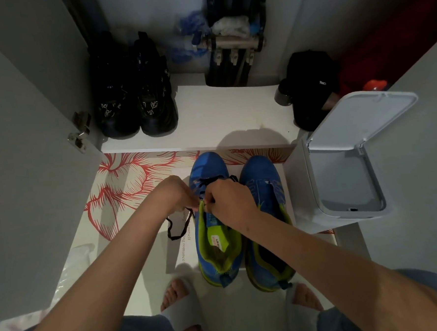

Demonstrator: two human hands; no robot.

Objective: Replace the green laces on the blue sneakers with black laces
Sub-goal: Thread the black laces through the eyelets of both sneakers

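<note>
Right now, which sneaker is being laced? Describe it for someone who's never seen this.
Find the white open-lid bin; two blue sneakers stand left of it. Take the sneaker farther from the bin. Unlike its neighbour, it has the left hand and right hand pinching a black lace on it, slack trailing left.

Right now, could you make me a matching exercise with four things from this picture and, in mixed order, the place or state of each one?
1 black lace
2 white bin
3 black shoes
4 black cap

a on the shelf, left side
b lid open
c on the shelf, right side
d pinched by the left hand

Pairs: 1-d, 2-b, 3-a, 4-c
</note>
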